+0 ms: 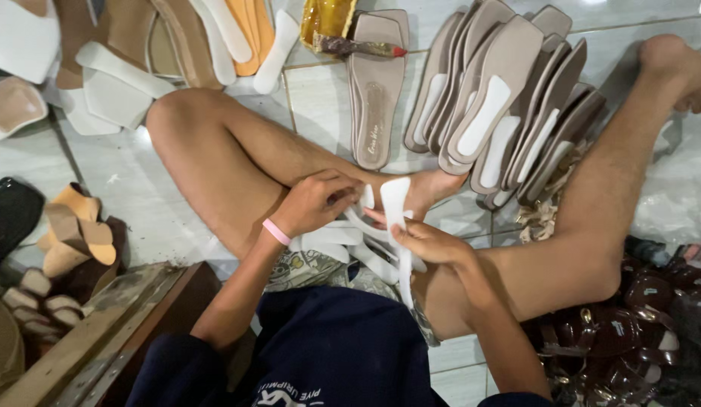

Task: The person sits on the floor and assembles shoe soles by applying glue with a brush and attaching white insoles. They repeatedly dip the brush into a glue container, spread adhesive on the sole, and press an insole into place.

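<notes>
I sit on a tiled floor with my legs folded. My left hand (314,202), with a pink band on the wrist, pinches the end of a white strap (368,197) near my foot. My right hand (429,241) grips a longer white strap (396,207) that stands up between both hands. More white straps (331,237) lie across my lap under the hands. A single beige flat sandal sole (374,90) lies just beyond my shin.
A leaning row of beige soles with white insoles (501,105) stands at the back right. White straps and tan soles (139,45) lie at the back left. Tan heel blocks (71,234) sit left, a wooden board (101,332) at lower left, brown sandals (637,324) lower right.
</notes>
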The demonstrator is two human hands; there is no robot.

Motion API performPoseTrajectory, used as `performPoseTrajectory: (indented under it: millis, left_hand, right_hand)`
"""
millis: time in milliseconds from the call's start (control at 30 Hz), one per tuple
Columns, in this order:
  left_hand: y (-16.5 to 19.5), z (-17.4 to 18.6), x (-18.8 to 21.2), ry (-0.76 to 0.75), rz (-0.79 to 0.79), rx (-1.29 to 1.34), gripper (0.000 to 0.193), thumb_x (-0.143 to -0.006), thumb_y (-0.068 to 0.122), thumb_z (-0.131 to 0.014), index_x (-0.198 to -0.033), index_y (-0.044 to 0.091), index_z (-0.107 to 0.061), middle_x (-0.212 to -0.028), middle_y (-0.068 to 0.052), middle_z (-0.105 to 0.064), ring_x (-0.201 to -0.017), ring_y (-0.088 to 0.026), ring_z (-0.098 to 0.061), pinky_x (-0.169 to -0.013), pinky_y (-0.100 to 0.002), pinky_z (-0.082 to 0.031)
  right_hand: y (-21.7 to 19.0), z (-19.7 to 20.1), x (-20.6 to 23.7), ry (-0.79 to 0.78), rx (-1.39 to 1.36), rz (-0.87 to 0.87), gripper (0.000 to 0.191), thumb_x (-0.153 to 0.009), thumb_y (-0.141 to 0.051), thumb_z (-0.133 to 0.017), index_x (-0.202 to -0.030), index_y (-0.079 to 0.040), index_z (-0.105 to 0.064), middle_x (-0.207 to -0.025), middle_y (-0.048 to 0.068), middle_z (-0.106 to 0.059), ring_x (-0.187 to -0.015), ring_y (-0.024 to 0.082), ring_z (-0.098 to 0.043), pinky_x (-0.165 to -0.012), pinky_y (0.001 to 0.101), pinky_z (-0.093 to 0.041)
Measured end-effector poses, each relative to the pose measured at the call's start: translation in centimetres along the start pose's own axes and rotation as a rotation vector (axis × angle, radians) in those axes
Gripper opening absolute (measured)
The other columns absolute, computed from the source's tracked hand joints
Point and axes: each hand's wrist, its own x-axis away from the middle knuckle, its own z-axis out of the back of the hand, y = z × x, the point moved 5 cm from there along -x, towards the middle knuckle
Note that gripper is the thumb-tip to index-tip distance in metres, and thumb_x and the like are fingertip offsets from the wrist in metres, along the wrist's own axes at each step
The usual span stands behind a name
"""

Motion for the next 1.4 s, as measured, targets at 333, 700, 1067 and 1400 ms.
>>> performPoseTrajectory:
  millis: [333,700,1067,1400]
  left_hand:
    - [0.5,-0.2,-0.2,-0.137,-0.063,-0.311,0.024,-0.085,0.025,-0.074,-0.108,0.018,-0.078,-0.108,-0.007,-0.072,-0.09,-0.031,-0.07,-0.075,-0.046,-0.056]
    - [2.4,4.0,-3.5,0.064,-0.149,0.238,0.042,-0.097,0.025,-0.073,-0.129,-0.001,-0.063,-0.116,-0.015,-0.072,-0.096,-0.024,-0.076,-0.081,-0.035,-0.061]
    - [-4.7,2.4,-11.9,0.08,0.108,0.705,0.021,-0.1,0.007,-0.077,-0.118,-0.001,-0.07,-0.096,-0.007,-0.075,-0.077,-0.007,-0.067,-0.067,-0.025,-0.058]
    - [-6.4,5.1,-14.5,0.212,0.023,0.579,0.038,-0.093,0.001,-0.081,-0.128,0.006,-0.065,-0.11,-0.005,-0.065,-0.09,-0.008,-0.067,-0.073,-0.024,-0.061]
  right_hand:
    - [-0.9,2.4,2.5,0.214,-0.187,0.046,0.065,-0.108,-0.049,-0.031,-0.159,-0.009,-0.035,-0.158,0.015,-0.05,-0.149,0.025,-0.042,-0.124,0.0407,-0.029]
    - [0.9,3.9,0.1,0.762,-0.088,0.107,0.056,-0.111,-0.031,-0.028,-0.16,-0.005,-0.025,-0.14,0.01,-0.048,-0.124,0.019,-0.051,-0.107,0.0329,-0.04]
    - [-1.8,5.7,-7.9,0.937,-0.41,0.275,0.032,-0.099,-0.008,-0.07,-0.128,0.005,-0.067,-0.105,0.007,-0.074,-0.089,0.011,-0.068,-0.076,0.0247,-0.056]
    - [-1.9,9.1,-9.9,0.953,-0.505,0.281,0.042,-0.092,-0.005,-0.076,-0.131,0.004,-0.063,-0.113,0.01,-0.072,-0.096,0.013,-0.07,-0.078,0.0268,-0.061]
